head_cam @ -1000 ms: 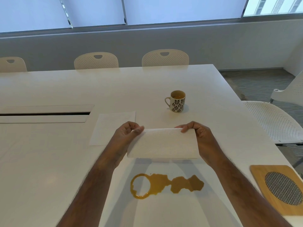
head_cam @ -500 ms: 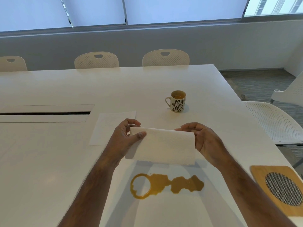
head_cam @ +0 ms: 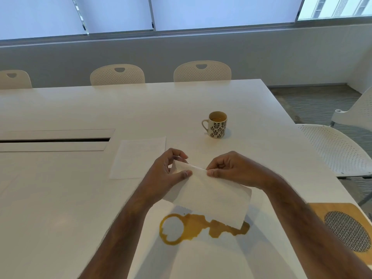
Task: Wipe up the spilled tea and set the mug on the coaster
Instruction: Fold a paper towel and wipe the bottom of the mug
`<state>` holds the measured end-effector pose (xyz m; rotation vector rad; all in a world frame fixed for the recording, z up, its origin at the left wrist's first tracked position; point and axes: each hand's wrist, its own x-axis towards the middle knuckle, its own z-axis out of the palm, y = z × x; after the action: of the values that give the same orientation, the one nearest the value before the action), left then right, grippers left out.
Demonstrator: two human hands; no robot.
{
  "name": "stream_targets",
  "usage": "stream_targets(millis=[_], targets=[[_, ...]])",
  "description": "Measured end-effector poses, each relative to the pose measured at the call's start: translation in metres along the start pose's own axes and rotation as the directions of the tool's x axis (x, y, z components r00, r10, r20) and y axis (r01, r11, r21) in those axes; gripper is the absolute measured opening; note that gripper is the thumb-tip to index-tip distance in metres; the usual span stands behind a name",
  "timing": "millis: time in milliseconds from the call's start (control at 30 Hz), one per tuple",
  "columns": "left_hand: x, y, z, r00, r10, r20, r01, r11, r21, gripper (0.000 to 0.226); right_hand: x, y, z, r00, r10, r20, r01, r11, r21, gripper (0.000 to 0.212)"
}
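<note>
A folded white paper towel [head_cam: 213, 196] hangs above the table, pinched at its top edge by my left hand [head_cam: 169, 174] and my right hand [head_cam: 231, 170], thumbs almost meeting. Its lower corner overlaps the right part of the brown tea spill [head_cam: 193, 228], a ring with a trail running right; whether it touches the liquid I cannot tell. A white mug [head_cam: 217, 125] with a dark leaf pattern stands upright farther back, tea inside, handle to the left. The wooden coaster [head_cam: 342, 224] with a round mesh centre lies at the near right table edge.
A second paper towel sheet [head_cam: 138, 158] lies flat left of my hands. A cable slot [head_cam: 54, 140] runs across the white table [head_cam: 60, 198] at the left. White chairs stand behind the table and one [head_cam: 334, 150] at the right side.
My hands have come together at the towel's top edge, folding it narrower. The towel has tilted and dropped lower, its corner now over the spill's right end.
</note>
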<state>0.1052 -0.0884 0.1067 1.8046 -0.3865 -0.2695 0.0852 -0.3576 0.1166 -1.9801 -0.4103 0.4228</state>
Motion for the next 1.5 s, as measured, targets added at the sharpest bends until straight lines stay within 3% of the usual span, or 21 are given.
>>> stream_targets(millis=[100,200,300,367,433,733,933,1133,1333,1500], targets=[[-0.002,0.001,0.000,1.000,0.010,0.019,-0.012,0.998,0.069,0.034,0.003,0.003,0.003,1.000,-0.002,-0.016,0.001,0.999,-0.054,0.015],[-0.003,0.004,0.002,0.995,0.095,0.010,-0.094,0.956,0.279,0.024,0.003,0.004,0.006,0.999,-0.020,-0.033,0.016,0.993,-0.120,0.012],[-0.001,0.012,0.009,0.974,0.219,0.051,-0.211,0.819,0.533,0.021,0.003,0.003,0.011,0.998,-0.047,-0.031,0.040,0.979,-0.201,0.012],[-0.001,0.018,0.014,0.967,0.234,0.102,-0.242,0.711,0.660,0.022,0.004,0.003,0.013,0.997,-0.076,-0.031,0.065,0.966,-0.251,0.012],[0.000,0.023,0.017,0.967,0.210,0.146,-0.251,0.664,0.704,0.021,0.004,0.002,0.014,0.995,-0.094,-0.034,0.081,0.958,-0.275,0.011],[-0.001,0.030,0.011,0.956,0.102,0.275,-0.280,0.602,0.748,0.016,-0.004,-0.001,0.011,0.990,-0.096,-0.104,0.048,0.919,-0.392,0.010],[-0.005,0.027,-0.009,0.961,0.150,0.233,-0.273,0.668,0.692,0.013,-0.013,-0.001,0.005,0.988,-0.079,-0.132,0.023,0.926,-0.377,0.015],[-0.004,0.020,-0.026,0.960,0.215,0.178,-0.279,0.721,0.634,0.010,-0.025,0.007,-0.004,0.985,-0.039,-0.166,-0.006,0.965,-0.262,0.013],[-0.005,0.012,-0.038,0.974,0.193,0.119,-0.226,0.776,0.589,0.013,-0.046,0.021,-0.017,0.973,-0.048,-0.226,0.027,0.995,-0.092,0.011],[-0.008,0.006,-0.040,0.983,0.162,0.090,-0.185,0.849,0.495,0.012,-0.057,0.032,-0.023,0.911,-0.073,-0.405,0.098,0.994,0.041,0.010]])
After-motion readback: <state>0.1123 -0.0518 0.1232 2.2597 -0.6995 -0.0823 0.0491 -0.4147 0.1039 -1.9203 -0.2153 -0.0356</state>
